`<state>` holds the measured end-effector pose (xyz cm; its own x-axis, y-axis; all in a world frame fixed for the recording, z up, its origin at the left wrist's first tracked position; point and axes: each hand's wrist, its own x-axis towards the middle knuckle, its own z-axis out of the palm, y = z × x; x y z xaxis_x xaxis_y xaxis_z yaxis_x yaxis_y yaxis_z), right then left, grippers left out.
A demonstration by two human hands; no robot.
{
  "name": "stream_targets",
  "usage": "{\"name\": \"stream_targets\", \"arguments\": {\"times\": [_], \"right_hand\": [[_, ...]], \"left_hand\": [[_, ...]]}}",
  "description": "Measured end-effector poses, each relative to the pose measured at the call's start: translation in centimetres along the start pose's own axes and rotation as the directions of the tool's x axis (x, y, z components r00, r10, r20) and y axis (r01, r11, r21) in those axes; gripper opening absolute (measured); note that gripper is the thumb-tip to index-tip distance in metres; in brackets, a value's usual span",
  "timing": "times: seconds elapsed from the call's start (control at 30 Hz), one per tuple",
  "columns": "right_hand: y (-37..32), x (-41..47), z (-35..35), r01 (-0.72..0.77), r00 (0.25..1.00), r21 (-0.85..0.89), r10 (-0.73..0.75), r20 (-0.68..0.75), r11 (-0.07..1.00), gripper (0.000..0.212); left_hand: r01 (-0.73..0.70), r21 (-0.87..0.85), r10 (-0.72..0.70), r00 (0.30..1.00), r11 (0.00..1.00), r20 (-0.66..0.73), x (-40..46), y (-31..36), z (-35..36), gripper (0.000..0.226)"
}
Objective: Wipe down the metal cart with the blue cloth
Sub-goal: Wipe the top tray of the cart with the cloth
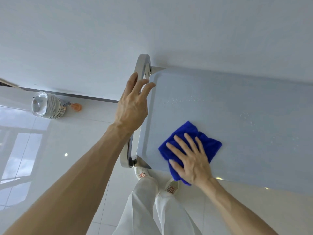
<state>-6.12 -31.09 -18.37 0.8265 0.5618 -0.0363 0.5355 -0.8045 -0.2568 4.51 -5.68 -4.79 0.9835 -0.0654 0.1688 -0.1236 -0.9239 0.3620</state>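
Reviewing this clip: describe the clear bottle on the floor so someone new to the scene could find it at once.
Start at the metal cart against the white wall, where the left hand rests on the handle. Look left along the glossy tiled floor to the base of the wall. The bottle stands there alone, clear and ribbed, with an orange-tipped spray head.

head view | steep downward, wide-angle | close over cart top (237, 107) | floor (50, 150) beyond

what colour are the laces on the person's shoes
Orange-red laces on white shoes, visible in the head view below the cart's near edge.
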Motion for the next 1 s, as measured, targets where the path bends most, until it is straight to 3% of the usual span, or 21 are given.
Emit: {"name": "stream_targets", "arguments": {"times": [0.2, 0.3, 0.37, 0.47, 0.53, 0.6, 0.67, 0.8, 0.9, 1.0], "right_hand": [[1.2, 12.0, -0.7, -0.37, 0.928, -0.054, 0.366, -0.075, 0.927, 0.06], [-2.1, 17.2, -0.4, -0.43, 0.899, -0.017, 0.426, -0.102, 0.903, 0.064], [-4.9, 18.0, 0.4, -0.361, 0.926, 0.008, 0.359, -0.113, 0.933, 0.064], [-7.1, 14.7, 1.9, -0.099, 0.991, 0.025, 0.101, -0.089, 0.995, 0.058], [-5.6, 11.4, 2.3, 0.052, 0.995, 0.025, -0.05, -0.081, 0.998, 0.055], [-2.3, 9.5, 1.8, 0.109, 0.992, 0.005, -0.108, -0.072, 0.994, 0.059], [1.4, 9.6, 0.9, 0.036, 0.995, -0.034, -0.039, -0.09, 0.999, 0.058], [6.6, 15.9, -1.4, -0.295, 0.949, -0.092, 0.281, -0.14, 0.951, 0.057], [4.9, 21.9, -1.7, -0.463, 0.878, -0.072, 0.446, -0.172, 0.883, 0.063], [-0.4, 24.8, -0.8, -0.437, 0.888, -0.037, 0.424, -0.179, 0.899, 0.063]], "left_hand": [[0.011, -0.028, -0.011, 1.0, 1.0, -0.008, 0.2, -0.4, 0.4, 0.054], [0.004, -0.03, -0.004, 1.0, 1.0, -0.004, 0.2, -0.7, 0.6, 0.052], [0.012, -0.029, -0.012, 1.0, 1.0, 0.006, 0.2, -0.9, 0.6, 0.049], [0.037, -0.045, -0.036, 0.999, 0.998, 0.029, 0.1, -0.9, 0.5, 0.051], [0.042, -0.055, -0.04, 0.999, 0.998, 0.03, 0.2, -0.8, 0.4, 0.054], [0.039, -0.064, -0.037, 0.999, 0.997, 0.029, 0.2, -0.6, 0.2, 0.053], [0.042, -0.075, -0.04, 0.999, 0.996, 0.029, 0.2, -0.5, 0.1, 0.051], [0.046, -0.083, -0.043, 0.998, 0.995, 0.037, 0.3, -0.6, 0.2, 0.052], [0.042, -0.076, -0.04, 0.999, 0.996, 0.035, 0.4, -0.7, 0.3, 0.051], [0.03, -0.082, -0.028, 0.999, 0.996, 0.023, 0.4, -0.9, 0.3, 0.05]]}}
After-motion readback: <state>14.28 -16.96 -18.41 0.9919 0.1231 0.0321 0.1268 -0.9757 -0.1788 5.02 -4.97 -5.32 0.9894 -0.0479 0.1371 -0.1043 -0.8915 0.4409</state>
